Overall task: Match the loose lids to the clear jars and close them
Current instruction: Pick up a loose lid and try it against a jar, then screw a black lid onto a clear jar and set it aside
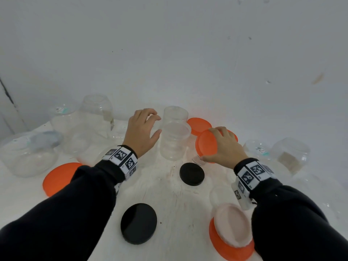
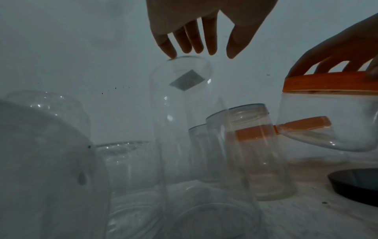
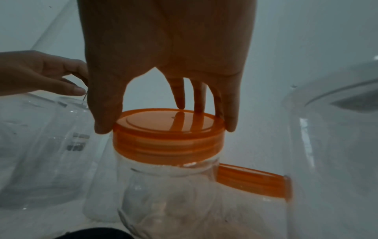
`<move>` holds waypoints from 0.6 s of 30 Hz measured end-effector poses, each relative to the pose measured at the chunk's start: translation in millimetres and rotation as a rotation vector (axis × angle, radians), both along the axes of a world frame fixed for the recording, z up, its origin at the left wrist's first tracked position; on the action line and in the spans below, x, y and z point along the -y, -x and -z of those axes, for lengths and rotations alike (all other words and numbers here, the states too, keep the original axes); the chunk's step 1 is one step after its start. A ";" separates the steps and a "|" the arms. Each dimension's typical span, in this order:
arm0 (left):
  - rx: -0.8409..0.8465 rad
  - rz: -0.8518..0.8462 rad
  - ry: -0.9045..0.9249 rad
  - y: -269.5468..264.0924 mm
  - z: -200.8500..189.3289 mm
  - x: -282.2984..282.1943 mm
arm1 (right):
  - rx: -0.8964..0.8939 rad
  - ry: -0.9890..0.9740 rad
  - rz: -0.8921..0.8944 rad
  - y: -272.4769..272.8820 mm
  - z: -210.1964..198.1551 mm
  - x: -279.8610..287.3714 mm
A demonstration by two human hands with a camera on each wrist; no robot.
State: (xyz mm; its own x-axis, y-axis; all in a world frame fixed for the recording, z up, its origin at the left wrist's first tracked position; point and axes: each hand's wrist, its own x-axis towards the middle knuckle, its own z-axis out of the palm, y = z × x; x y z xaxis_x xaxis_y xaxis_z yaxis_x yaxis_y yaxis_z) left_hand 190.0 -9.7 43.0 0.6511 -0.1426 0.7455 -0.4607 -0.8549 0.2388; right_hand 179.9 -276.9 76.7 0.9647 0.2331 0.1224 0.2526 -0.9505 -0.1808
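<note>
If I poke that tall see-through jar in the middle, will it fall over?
Probably, yes. The tall clear jar looks empty and thin-walled, so it is likely light and would slide or tip with a small push. It stands taller than it is wide, which makes tipping likelier. The left hand hovers open beside it, seemingly not gripping it, so nothing appears to steady it.

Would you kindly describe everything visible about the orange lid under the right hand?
The orange lid is round, glossy plastic with a flat top, a raised inner ring and a ribbed skirt. It sits on the mouth of a small clear jar, seemingly level. The right hand grips it from above, thumb and fingers on its rim. Whether it is fully screwed down cannot be told.
</note>
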 end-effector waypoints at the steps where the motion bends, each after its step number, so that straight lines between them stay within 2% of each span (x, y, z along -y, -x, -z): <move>1: -0.024 -0.010 -0.013 -2.2 0.9 -0.7 | -0.010 0.003 0.003 -3.0 1.3 0.2; 6: -0.164 -0.063 -0.155 -10.4 10.9 -3.9 | -0.052 0.021 -0.015 -14.3 6.1 -2.2; 8: -0.195 -0.097 -0.158 -12.0 13.6 -3.1 | -0.069 0.025 -0.023 -18.1 9.2 -3.3; 18: -0.164 -0.123 -0.134 -11.0 17.7 0.6 | -0.168 0.010 -0.025 -32.2 15.5 -1.9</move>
State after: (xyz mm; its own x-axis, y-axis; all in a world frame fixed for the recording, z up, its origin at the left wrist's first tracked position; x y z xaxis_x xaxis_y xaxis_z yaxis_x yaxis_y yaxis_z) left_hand 201.0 -10.2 25.3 0.7805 -0.1453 0.6080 -0.3155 -0.9312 0.1824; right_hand 212.1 -275.1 61.2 0.9652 0.2581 -0.0426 0.2436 -0.9462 -0.2128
